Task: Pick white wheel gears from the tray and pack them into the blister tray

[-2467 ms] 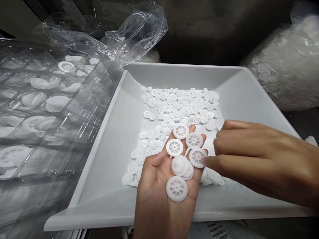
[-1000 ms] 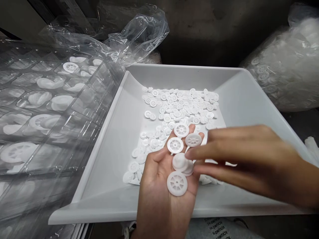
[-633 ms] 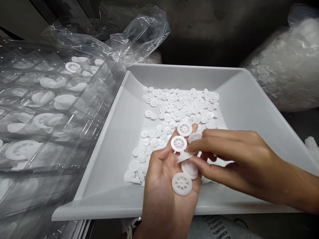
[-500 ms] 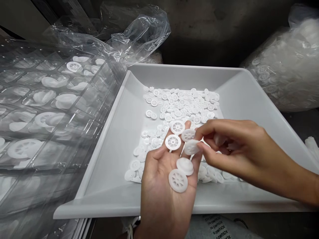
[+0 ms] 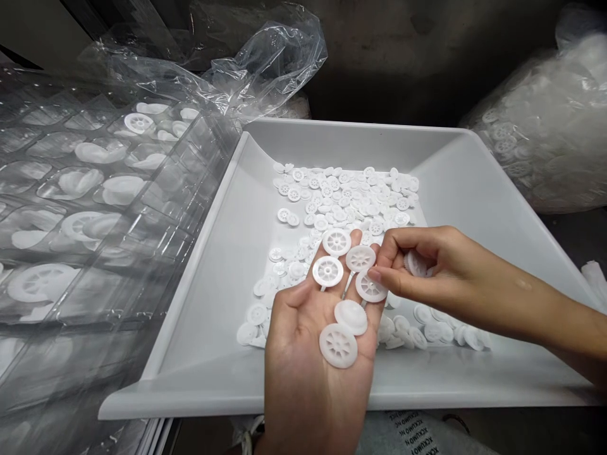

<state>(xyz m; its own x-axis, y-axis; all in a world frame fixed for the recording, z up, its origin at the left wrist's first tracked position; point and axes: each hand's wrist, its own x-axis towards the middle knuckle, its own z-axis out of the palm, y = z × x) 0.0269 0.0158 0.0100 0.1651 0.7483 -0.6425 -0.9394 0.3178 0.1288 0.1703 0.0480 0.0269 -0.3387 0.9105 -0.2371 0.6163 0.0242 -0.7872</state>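
Six white gears (image 5: 339,345) lie on the left hand (image 5: 308,341); one further white piece (image 5: 416,263) sits within the curled right hand (image 5: 446,265). Gears spread across the floor of the single grey bin (image 5: 474,202) are too numerous to count. Clear compartmented trays (image 5: 137,230) flank it at left, one filled bag (image 5: 554,139) at right. Left fingers: extended, palm up. Right thumb and forefinger: closed on one palm gear's rim.
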